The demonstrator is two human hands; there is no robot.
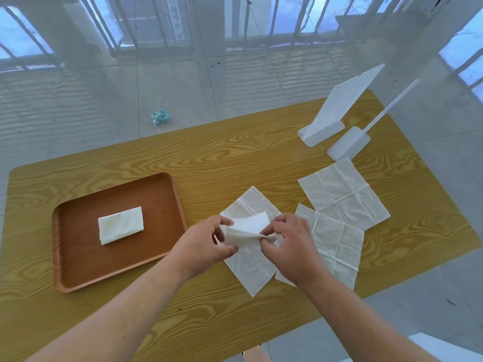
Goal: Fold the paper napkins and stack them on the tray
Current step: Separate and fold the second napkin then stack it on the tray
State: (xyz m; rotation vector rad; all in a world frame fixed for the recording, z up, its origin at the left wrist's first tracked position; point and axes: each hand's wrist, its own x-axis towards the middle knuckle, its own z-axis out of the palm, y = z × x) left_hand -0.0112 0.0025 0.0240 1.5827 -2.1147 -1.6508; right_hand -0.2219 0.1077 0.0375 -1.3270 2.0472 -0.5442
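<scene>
A brown tray (78, 270) lies on the left of the wooden table, with one folded white napkin (120, 225) in its middle. Both hands hold a partly folded napkin (248, 227) just above the table. My left hand (206, 242) grips its left end, and my right hand (290, 244) pinches its right end. Under them an unfolded napkin (251, 267) lies flat. Two more open napkins lie to the right, one (337, 244) beside my right hand and one (345, 192) farther back.
Two white plastic stands (324, 131) (349, 145) sit at the table's far right corner. The yellow wood-grain table (235, 158) ends close behind them. A crumpled teal wrapper (160, 117) lies on the tiled floor beyond the table.
</scene>
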